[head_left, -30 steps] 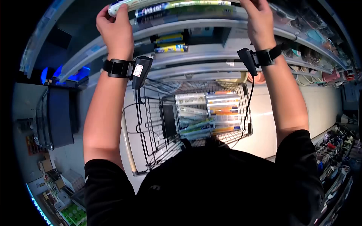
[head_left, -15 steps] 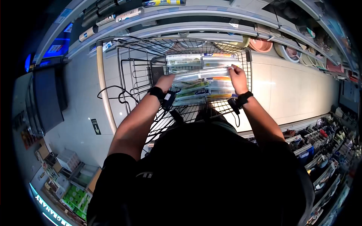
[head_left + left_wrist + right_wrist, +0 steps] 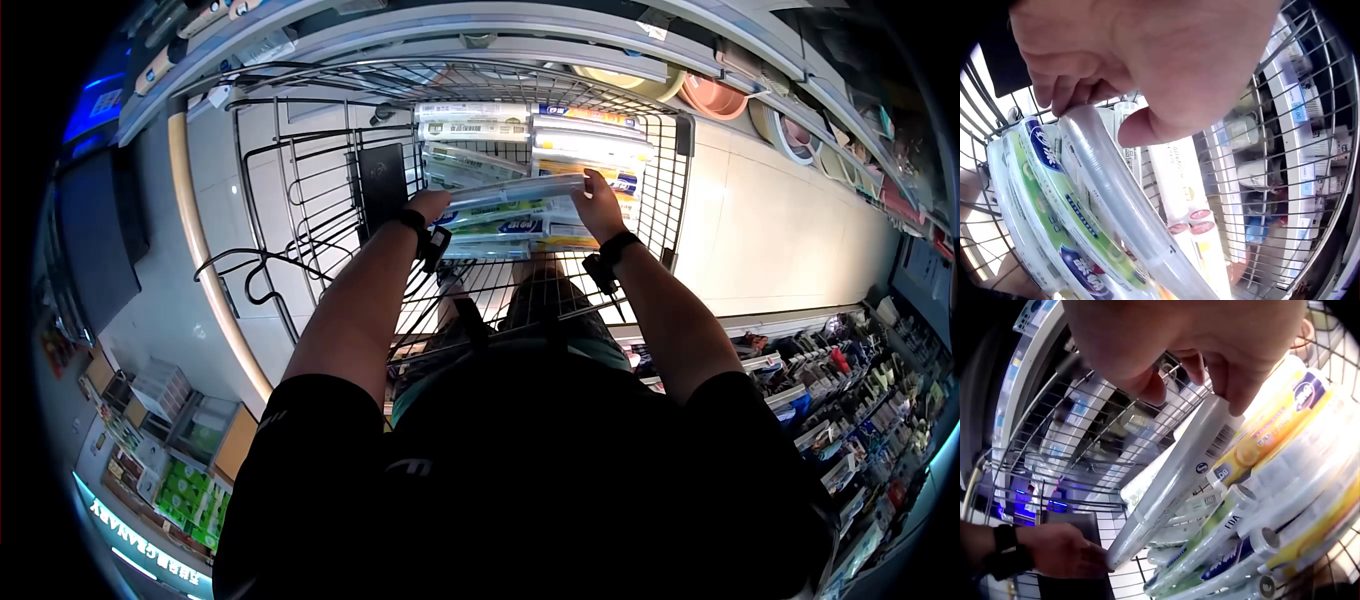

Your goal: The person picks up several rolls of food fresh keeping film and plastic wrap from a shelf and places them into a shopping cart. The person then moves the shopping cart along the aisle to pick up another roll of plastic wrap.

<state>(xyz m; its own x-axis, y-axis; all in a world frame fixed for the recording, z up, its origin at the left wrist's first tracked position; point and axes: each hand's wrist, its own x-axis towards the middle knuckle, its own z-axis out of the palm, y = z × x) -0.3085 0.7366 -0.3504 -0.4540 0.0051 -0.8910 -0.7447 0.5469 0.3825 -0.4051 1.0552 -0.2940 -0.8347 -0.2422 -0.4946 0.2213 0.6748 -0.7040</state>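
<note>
A long clear plastic-wrapped roll (image 3: 515,192) lies crosswise over other rolls in a wire shopping cart (image 3: 684,165). My left hand (image 3: 430,206) grips one end, with the thumb (image 3: 1141,128) on one side and the fingers on the other. At the opposite end, beside a barcode label, my right hand (image 3: 600,208) pinches the roll with its fingertips (image 3: 1235,403). Several green-and-blue rolls (image 3: 1063,200) lie on the near side. White rolls (image 3: 475,131) and an orange-labelled roll (image 3: 1266,428) sit around and below it.
A black panel (image 3: 382,185) stands at the cart's handle end, near the pale handle bar (image 3: 205,260). Beyond the cart run store shelves (image 3: 560,22) with basins (image 3: 712,97) low down. Racks of small goods (image 3: 840,390) stand behind on the right.
Both hands have come down from the shelf to the cart, bringing the clear roll. Over the last half second they lowered it closer to the other rolls while the view shifted.
</note>
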